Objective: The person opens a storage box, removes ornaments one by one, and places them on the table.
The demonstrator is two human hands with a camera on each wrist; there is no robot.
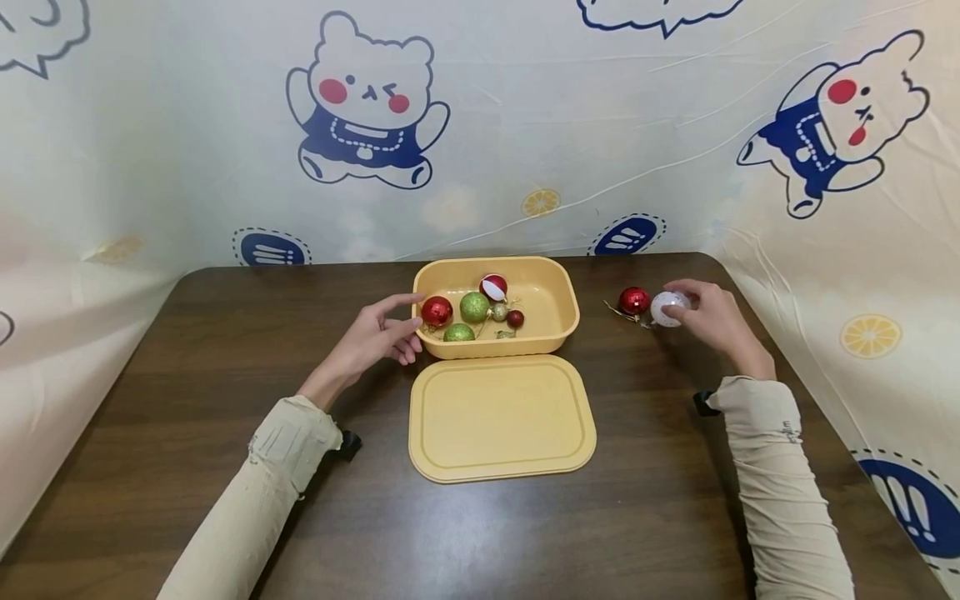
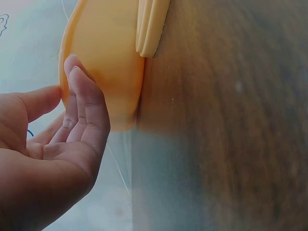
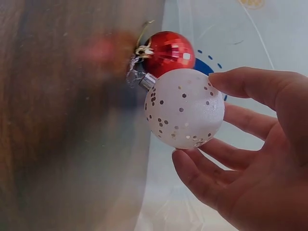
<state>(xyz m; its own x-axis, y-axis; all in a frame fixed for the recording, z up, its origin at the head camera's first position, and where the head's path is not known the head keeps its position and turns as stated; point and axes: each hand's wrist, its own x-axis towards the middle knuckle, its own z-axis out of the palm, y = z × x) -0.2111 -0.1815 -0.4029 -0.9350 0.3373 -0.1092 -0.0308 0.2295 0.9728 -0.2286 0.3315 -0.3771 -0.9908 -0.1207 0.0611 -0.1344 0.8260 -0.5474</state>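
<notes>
My right hand [image 1: 712, 317] grips a white Christmas ball [image 3: 185, 110] with gold dots and a silver cap, thumb on one side and fingers on the other. Right beside that ball is a shiny red Christmas ball [image 3: 171, 54] with a gold string. At the left end of a yellow plastic box [image 1: 551, 337], my left hand [image 1: 367, 337] touches the rim with relaxed fingers; its thumb [image 2: 45, 101] meets the edge in the left wrist view. Inside the box lie a red ball [image 1: 437, 312], green glitter balls [image 1: 474, 307], a red-and-white ball [image 1: 493, 287] and several smaller ornaments.
A flat yellow lid [image 1: 502, 421] lies in front of the box on the dark wooden table [image 1: 480, 542]. Behind the table and at its sides hangs a pale cloth [image 1: 510, 100] printed with cartoon bears.
</notes>
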